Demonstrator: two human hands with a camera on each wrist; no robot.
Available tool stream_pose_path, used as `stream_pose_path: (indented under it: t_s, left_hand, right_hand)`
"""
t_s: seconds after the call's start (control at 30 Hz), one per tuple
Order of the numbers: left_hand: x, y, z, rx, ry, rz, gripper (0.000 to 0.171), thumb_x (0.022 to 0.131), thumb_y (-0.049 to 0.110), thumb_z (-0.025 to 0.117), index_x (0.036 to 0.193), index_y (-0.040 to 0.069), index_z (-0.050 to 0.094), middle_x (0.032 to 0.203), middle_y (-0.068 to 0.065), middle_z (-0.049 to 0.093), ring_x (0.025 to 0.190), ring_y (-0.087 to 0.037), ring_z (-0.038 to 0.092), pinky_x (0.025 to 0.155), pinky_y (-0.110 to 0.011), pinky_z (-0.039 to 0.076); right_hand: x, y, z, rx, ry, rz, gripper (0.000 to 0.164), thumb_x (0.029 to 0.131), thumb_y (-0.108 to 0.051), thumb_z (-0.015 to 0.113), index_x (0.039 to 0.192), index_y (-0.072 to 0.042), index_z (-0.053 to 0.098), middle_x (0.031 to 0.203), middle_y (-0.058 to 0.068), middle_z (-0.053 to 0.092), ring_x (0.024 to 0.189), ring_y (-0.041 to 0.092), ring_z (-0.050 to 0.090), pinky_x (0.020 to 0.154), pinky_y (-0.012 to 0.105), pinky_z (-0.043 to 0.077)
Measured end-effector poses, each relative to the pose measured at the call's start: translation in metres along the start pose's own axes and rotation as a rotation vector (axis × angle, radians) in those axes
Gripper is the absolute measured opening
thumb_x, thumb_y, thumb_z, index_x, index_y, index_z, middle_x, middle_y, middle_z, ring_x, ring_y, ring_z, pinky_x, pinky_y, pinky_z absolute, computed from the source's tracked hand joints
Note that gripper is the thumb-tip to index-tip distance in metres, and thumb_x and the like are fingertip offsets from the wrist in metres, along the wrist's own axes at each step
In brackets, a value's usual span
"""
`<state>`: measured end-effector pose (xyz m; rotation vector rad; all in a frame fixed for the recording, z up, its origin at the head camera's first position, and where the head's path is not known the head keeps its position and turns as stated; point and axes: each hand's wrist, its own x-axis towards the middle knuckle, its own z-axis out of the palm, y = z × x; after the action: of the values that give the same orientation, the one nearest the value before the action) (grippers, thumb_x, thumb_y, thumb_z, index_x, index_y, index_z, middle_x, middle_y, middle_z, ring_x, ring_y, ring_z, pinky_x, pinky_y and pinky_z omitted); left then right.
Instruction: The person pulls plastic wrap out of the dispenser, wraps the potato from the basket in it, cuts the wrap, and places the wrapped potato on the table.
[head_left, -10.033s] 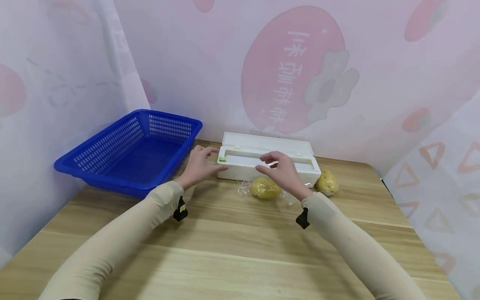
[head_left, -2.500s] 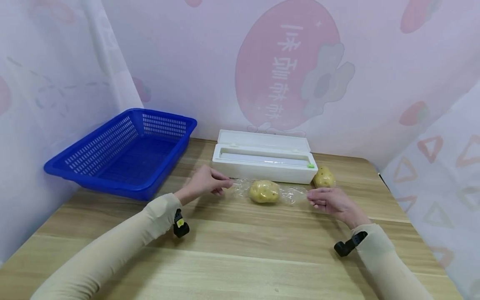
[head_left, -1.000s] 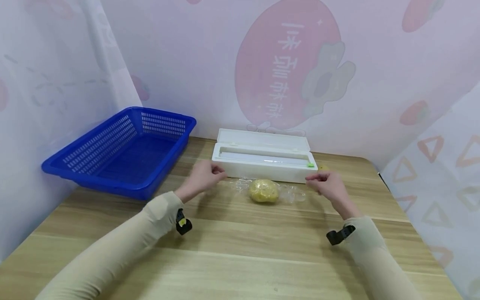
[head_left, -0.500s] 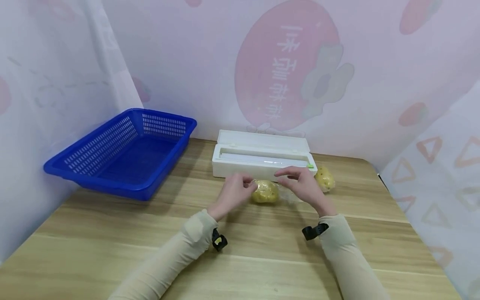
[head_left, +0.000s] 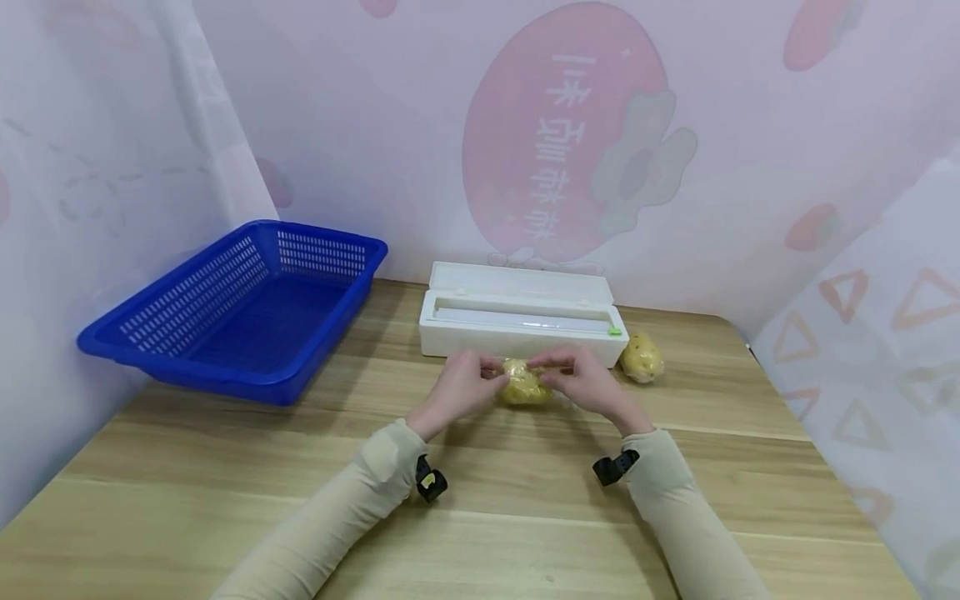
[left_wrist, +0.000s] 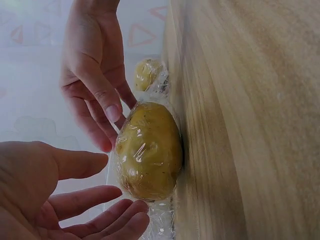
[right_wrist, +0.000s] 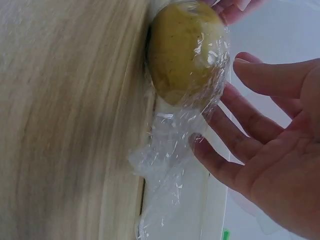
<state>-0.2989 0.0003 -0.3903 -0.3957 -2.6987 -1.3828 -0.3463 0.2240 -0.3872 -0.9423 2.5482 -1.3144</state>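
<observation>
A potato (head_left: 523, 385) in clear plastic wrap lies on the table before the white box, between my hands. Loose crumpled ends of the wrap (right_wrist: 170, 160) stick out from both sides of it. My left hand (head_left: 465, 387) is at its left side, fingers extended and thumb apart, with fingertips right at the potato's end in the left wrist view. On the other side my right hand (head_left: 588, 387) has its thumb and fingers spread, fingertips against the wrap near the potato. A second wrapped potato (head_left: 641, 358) sits beside the box's right end.
Behind the potato stands a long white cling film box (head_left: 517, 342), lid raised, with a green slider (head_left: 614, 331) at its right end. A blue slotted basket (head_left: 277, 392) occupies the table's left side. A printed curtain (head_left: 360, 125) hangs behind the table.
Earlier both hands were out at the wrap's two ends; they have since come inward to the potato. Since ten seconds ago, the green slider has gone from the box's left end to its right.
</observation>
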Motion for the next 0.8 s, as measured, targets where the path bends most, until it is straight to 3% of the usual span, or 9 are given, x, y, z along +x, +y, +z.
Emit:
stream_pose_path:
  t_s: [0.17,0.23,0.33,0.47,0.5,0.57,0.67,0.73,0.8]
  left_hand:
    - [0.002,-0.003,0.000,0.036,0.002,0.029,0.029,0.088,0.013,0.073,0.111,-0.004,0.070,0.110,-0.018,0.069,0.099,-0.030,0.066,0.086,-0.039,0.053]
    - [0.002,-0.004,0.000,0.049,-0.003,0.036,0.031,0.088,0.014,0.073,0.113,-0.004,0.069,0.117,-0.019,0.067,0.091,-0.033,0.066,0.084,-0.041,0.053]
    - [0.003,-0.005,0.001,0.080,-0.012,0.040,0.034,0.088,0.016,0.074,0.116,-0.004,0.068,0.121,-0.018,0.065,0.098,-0.034,0.064,0.092,-0.044,0.048]
    - [0.003,-0.008,0.001,0.089,-0.022,0.046,0.034,0.088,0.016,0.074,0.115,-0.003,0.068,0.119,-0.017,0.066,0.088,-0.027,0.064,0.095,-0.044,0.046]
    - [0.003,-0.009,0.001,0.085,-0.028,0.050,0.033,0.088,0.016,0.074,0.114,-0.002,0.069,0.116,-0.016,0.067,0.076,-0.023,0.061,0.089,-0.041,0.048]
    - [0.003,-0.011,0.002,0.079,-0.039,0.060,0.034,0.087,0.016,0.075,0.115,-0.002,0.069,0.116,-0.015,0.067,0.076,-0.023,0.061,0.089,-0.040,0.047]
    - [0.003,-0.011,0.003,0.075,-0.056,0.071,0.042,0.086,0.020,0.077,0.121,-0.001,0.066,0.122,-0.015,0.065,0.099,-0.024,0.063,0.096,-0.042,0.045]
    - [0.003,-0.011,0.003,0.068,-0.068,0.080,0.048,0.085,0.022,0.079,0.125,-0.001,0.063,0.128,-0.015,0.062,0.123,-0.031,0.052,0.105,-0.047,0.037]
    - [0.003,-0.010,0.003,0.063,-0.082,0.087,0.051,0.085,0.024,0.080,0.126,0.000,0.062,0.130,-0.015,0.060,0.125,-0.032,0.050,0.105,-0.049,0.037]
  right_hand:
    - [0.002,0.003,0.000,0.010,-0.004,0.001,0.030,0.089,0.006,0.067,0.117,-0.004,0.071,0.124,0.011,0.064,0.114,0.031,0.058,0.087,0.040,0.053]
    - [0.002,0.003,-0.001,0.009,-0.007,0.003,0.032,0.088,0.006,0.068,0.117,-0.005,0.071,0.125,0.010,0.063,0.115,0.031,0.057,0.086,0.038,0.053]
    - [0.003,0.003,-0.001,0.008,-0.008,0.011,0.035,0.086,0.005,0.071,0.118,-0.007,0.071,0.124,0.008,0.063,0.112,0.029,0.058,0.085,0.036,0.054]
    - [0.001,0.003,0.001,-0.006,-0.019,0.037,0.040,0.085,0.000,0.075,0.123,-0.010,0.069,0.126,0.005,0.062,0.105,0.027,0.060,0.082,0.037,0.054]
    - [0.001,0.003,0.001,-0.007,-0.024,0.039,0.042,0.084,-0.001,0.076,0.124,-0.010,0.068,0.127,0.005,0.062,0.104,0.028,0.060,0.082,0.039,0.054]
    - [0.000,0.004,0.003,-0.016,-0.031,0.039,0.045,0.084,-0.005,0.077,0.127,-0.011,0.066,0.128,0.006,0.061,0.102,0.028,0.060,0.082,0.040,0.053]
    - [-0.001,0.005,0.003,-0.033,-0.033,0.030,0.046,0.085,-0.012,0.078,0.129,-0.009,0.065,0.126,0.008,0.062,0.101,0.028,0.060,0.080,0.041,0.052]
    - [-0.001,0.005,0.003,-0.037,-0.033,0.033,0.047,0.086,-0.014,0.078,0.130,-0.009,0.064,0.124,0.009,0.063,0.099,0.027,0.061,0.079,0.040,0.053]
    - [-0.001,0.004,0.002,-0.034,-0.033,0.040,0.046,0.087,-0.015,0.077,0.131,-0.009,0.064,0.122,0.009,0.063,0.098,0.027,0.061,0.077,0.039,0.053]
